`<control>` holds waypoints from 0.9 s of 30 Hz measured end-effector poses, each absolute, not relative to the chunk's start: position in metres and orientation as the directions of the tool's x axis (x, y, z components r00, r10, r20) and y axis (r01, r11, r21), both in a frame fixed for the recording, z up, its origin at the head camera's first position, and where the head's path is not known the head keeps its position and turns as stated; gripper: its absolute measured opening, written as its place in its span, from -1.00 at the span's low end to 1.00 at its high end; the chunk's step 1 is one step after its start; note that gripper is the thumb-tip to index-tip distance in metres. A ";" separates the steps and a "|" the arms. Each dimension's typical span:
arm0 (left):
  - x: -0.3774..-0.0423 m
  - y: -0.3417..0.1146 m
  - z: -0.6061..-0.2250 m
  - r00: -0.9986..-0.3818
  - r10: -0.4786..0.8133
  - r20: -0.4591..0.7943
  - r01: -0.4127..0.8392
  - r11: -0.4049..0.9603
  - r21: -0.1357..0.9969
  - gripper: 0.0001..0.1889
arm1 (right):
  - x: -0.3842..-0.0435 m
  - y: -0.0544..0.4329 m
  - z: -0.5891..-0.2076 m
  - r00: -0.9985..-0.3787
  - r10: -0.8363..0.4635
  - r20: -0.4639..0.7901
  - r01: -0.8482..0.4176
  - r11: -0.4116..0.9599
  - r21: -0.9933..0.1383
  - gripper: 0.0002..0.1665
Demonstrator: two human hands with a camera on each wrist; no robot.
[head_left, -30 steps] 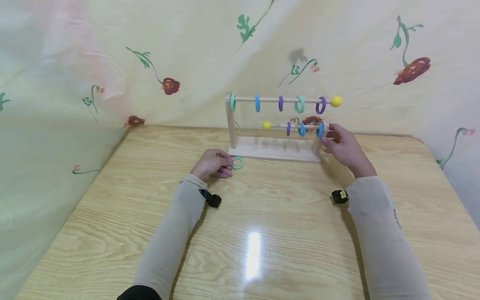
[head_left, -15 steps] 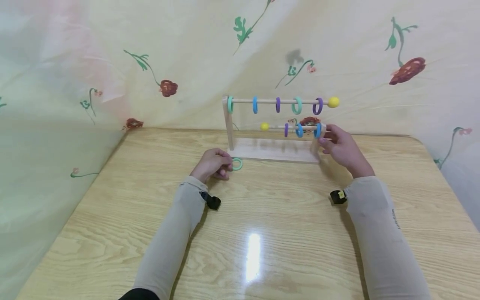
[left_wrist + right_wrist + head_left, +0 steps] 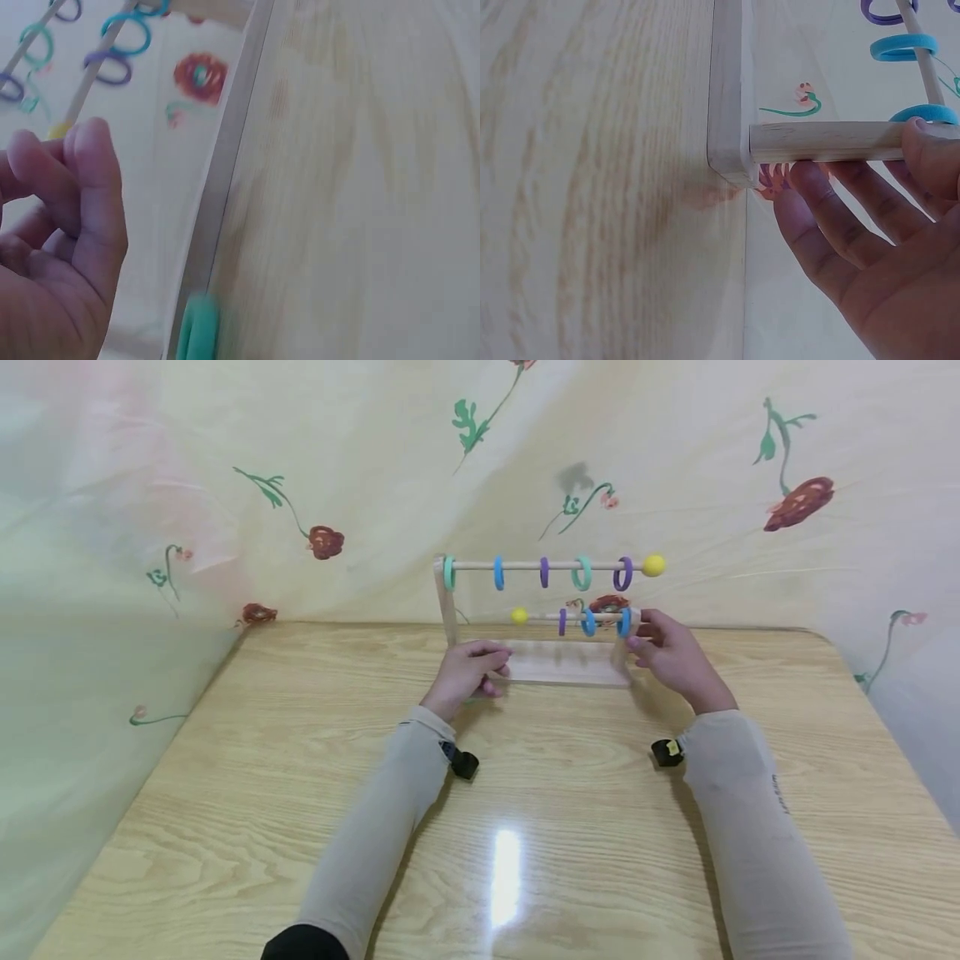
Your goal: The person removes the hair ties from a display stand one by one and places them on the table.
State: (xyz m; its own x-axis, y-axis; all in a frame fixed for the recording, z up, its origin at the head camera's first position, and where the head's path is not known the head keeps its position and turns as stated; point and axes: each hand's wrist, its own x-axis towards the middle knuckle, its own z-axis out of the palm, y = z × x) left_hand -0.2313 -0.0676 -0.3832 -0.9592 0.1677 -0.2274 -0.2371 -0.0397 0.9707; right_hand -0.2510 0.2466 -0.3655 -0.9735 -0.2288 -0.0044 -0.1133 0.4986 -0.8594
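A wooden ring rack (image 3: 566, 662) stands at the back of the table, with two rods that end in yellow balls. My right hand (image 3: 675, 660) grips its short right post (image 3: 817, 141), thumb on one side and fingers on the other. In front of the rack's left part is my left hand (image 3: 468, 672), its fingers loosely bent, with nothing seen between them. A green ring (image 3: 199, 334) lies by the base's front edge, mostly hidden under that hand in the head view. Several green, blue and purple rings hang on the upper rod (image 3: 525, 565); a purple ring (image 3: 562, 622) and two blue ones hang on the lower rod.
The wood-grain table (image 3: 570, 827) reaches back to a flower-patterned cloth (image 3: 375, 485) hanging behind the rack. Small black cameras are strapped to both wrists, the left camera (image 3: 464, 765) close above the tabletop.
My left hand has moved from beside the green ring to the right and slightly away, now covering most of it. My right hand stays on the post. The head view has shifted slightly.
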 end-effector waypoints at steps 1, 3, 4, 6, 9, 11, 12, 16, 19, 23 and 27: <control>-0.232 -0.061 -0.383 -0.959 0.176 -0.221 -0.235 -0.066 0.970 -0.70 | -0.251 0.246 -0.365 -0.974 -0.227 -0.007 -0.110 0.502 -0.858 -0.48; -0.235 -0.049 -0.384 -0.959 0.195 -0.207 -0.232 -0.110 0.967 -0.68 | -0.251 0.246 -0.365 -0.975 -0.224 -0.009 -0.108 0.505 -0.857 -0.49; -0.236 -0.043 -0.384 -0.959 0.204 -0.199 -0.229 -0.136 0.964 -0.66 | -0.250 0.246 -0.365 -0.975 -0.223 -0.011 -0.106 0.507 -0.856 -0.50; -0.239 -0.032 -0.385 -0.960 0.212 -0.181 -0.219 -0.171 0.961 -0.64 | -0.250 0.246 -0.365 -0.975 -0.224 -0.011 -0.107 0.509 -0.854 -0.51; -0.241 -0.018 -0.386 -0.965 0.210 -0.159 -0.204 -0.211 0.956 -0.64 | -0.250 0.245 -0.365 -0.973 -0.230 -0.007 -0.115 0.513 -0.850 -0.49; -0.242 -0.011 -0.387 -0.967 0.200 -0.154 -0.200 -0.231 0.952 -0.66 | -0.251 0.245 -0.365 -0.972 -0.233 -0.003 -0.121 0.514 -0.849 -0.49; -0.243 -0.008 -0.387 -0.968 0.195 -0.155 -0.201 -0.241 0.949 -0.67 | -0.251 0.245 -0.365 -0.972 -0.235 0.001 -0.125 0.513 -0.849 -0.49; -0.245 0.002 -0.387 -0.969 0.181 -0.171 -0.217 -0.281 0.935 -0.68 | -0.252 0.244 -0.367 -0.972 -0.235 0.003 -0.125 0.507 -0.853 -0.52; -0.246 0.008 -0.387 -0.967 0.170 -0.190 -0.235 -0.312 0.920 -0.69 | -0.251 0.244 -0.368 -0.972 -0.234 -0.007 -0.115 0.502 -0.857 -0.52; -0.248 0.014 -0.386 -0.967 0.157 -0.202 -0.244 -0.332 0.911 -0.72 | -0.251 0.245 -0.367 -0.971 -0.238 -0.005 -0.117 0.497 -0.860 -0.51; -0.249 0.017 -0.385 -0.971 0.144 -0.190 -0.229 -0.336 0.914 -0.70 | -0.251 0.247 -0.365 -0.973 -0.230 -0.004 -0.114 0.498 -0.860 -0.51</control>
